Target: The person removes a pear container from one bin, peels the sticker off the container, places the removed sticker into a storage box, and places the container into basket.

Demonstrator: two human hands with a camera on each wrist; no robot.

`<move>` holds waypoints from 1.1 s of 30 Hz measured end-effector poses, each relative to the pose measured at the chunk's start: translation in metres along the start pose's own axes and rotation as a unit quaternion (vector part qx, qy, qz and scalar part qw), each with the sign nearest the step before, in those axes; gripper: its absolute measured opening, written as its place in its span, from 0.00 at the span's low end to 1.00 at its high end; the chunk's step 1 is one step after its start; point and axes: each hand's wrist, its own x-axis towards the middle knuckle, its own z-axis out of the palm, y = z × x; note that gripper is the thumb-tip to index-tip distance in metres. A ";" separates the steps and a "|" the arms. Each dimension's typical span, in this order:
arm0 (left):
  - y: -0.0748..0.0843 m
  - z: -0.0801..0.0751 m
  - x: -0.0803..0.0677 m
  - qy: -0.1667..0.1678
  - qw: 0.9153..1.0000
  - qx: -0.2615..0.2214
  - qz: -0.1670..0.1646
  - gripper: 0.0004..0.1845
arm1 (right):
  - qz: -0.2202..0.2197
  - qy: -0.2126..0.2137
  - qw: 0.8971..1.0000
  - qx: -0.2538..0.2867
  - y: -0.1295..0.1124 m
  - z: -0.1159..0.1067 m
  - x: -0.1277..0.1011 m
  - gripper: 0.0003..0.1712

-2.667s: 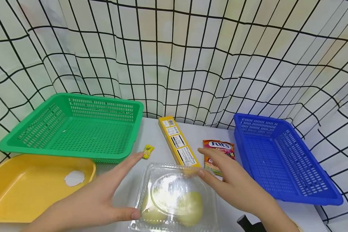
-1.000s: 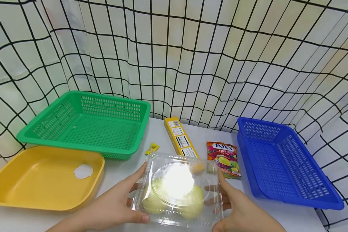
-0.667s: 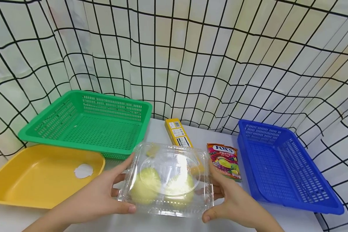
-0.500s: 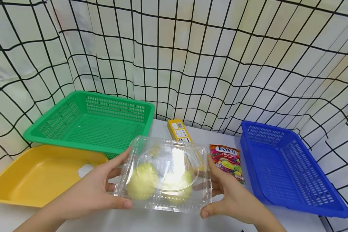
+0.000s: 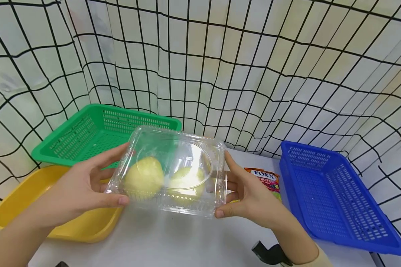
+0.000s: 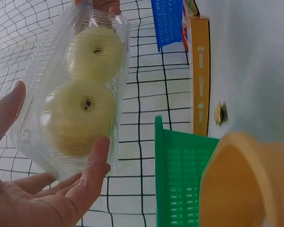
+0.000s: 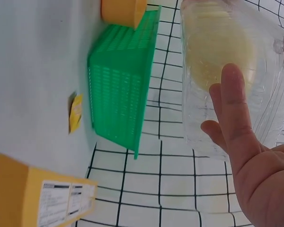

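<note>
1. Lifted since a second ago, the clear plastic clamshell box (image 5: 168, 172) with two pale yellow-green round fruits (image 5: 143, 177) now hangs above the white surface (image 5: 173, 241), shifted toward ten o'clock, over the near edge of the green perforated plastic basket (image 5: 87, 135).
2. Left hand (image 5: 78, 187) clamps the nine o'clock end; right hand (image 5: 245, 191) clamps the three o'clock end, thumbs on the near rim.
3. Thin, slick plastic probably flexes and could pop open; the fruits add weight and may roll, so gripping the stiffer rims at both ends suits it.
4. Yellow plastic tray (image 5: 16, 196) sits at eight o'clock, blue perforated basket (image 5: 331, 193) at three.
</note>
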 end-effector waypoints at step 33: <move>-0.033 -0.133 0.029 0.023 0.987 0.141 -0.080 0.52 | 0.023 0.005 0.999 -0.035 0.000 0.036 0.144 0.71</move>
